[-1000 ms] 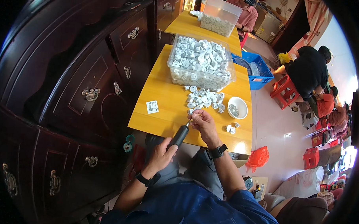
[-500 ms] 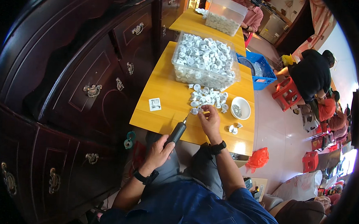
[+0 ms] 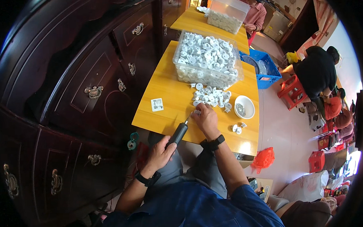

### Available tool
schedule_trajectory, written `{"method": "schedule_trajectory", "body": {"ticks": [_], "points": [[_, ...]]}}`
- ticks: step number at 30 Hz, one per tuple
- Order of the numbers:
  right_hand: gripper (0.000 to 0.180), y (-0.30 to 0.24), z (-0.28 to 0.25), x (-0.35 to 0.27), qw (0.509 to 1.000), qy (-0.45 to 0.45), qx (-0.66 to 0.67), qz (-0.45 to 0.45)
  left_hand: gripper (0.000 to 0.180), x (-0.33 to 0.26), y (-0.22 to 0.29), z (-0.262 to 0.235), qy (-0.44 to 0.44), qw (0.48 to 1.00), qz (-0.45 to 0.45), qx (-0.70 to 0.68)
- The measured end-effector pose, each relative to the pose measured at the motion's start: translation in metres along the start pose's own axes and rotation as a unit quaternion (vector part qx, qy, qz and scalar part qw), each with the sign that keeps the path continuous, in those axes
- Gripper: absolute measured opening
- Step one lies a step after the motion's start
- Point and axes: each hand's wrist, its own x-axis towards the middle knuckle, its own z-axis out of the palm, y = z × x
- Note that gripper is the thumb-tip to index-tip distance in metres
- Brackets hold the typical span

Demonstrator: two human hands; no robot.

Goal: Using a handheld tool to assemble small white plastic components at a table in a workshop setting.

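Note:
My left hand [image 3: 160, 154] is wrapped round a black electric screwdriver [image 3: 178, 133], its thin metal bit pointing up and away from me. My right hand [image 3: 207, 119] is closed in a pinch at the bit's tip, and whatever sits between the fingertips is too small and hidden to make out. A white plastic part [image 3: 197, 112] shows just beside those fingertips, partly covered. Beyond lies a loose pile of similar white plastic parts [image 3: 212, 96]. To the right of the pile stands a white bowl [image 3: 250, 112] holding small metal pieces, probably screws.
A large clear bin [image 3: 206, 76] full of white parts stands on the yellow table [image 3: 158, 88]. A square label [image 3: 157, 104] lies at left, a few parts [image 3: 237, 129] at right. Dark drawers [image 3: 82, 86] flank the left; a blue crate [image 3: 268, 78] and other people are beyond.
My right hand has moved slightly left and nearer to me, its fingertips coming to the screwdriver's tip. My left hand and the screwdriver have barely moved.

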Motion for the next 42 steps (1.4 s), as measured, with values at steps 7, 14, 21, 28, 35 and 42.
{"method": "schedule_trajectory", "body": {"ticks": [7,14,21,28,35,42], "points": [[0.019,0.015,-0.011,-0.002,0.978,-0.004,0.193,0.072,0.032,-0.002,0.006,0.002,0.005,1.000,0.002,0.003],[0.013,0.028,-0.017,-0.021,0.911,-0.041,0.370,0.176,0.034,0.001,-0.001,0.009,-0.015,1.000,-0.003,0.011],[0.007,0.035,-0.007,-0.031,0.859,-0.040,0.488,0.150,0.036,0.004,0.002,0.016,-0.032,0.999,-0.002,0.023],[0.015,0.027,-0.005,-0.038,0.870,-0.044,0.456,0.182,0.037,0.005,0.001,0.021,-0.032,0.999,-0.018,0.036],[0.016,0.029,0.001,-0.040,0.855,-0.032,0.480,0.195,0.037,0.008,-0.003,0.024,-0.034,0.998,-0.019,0.041],[0.017,0.027,0.003,-0.041,0.864,-0.016,0.466,0.190,0.036,0.009,-0.006,0.023,-0.033,0.998,-0.013,0.045]]}}
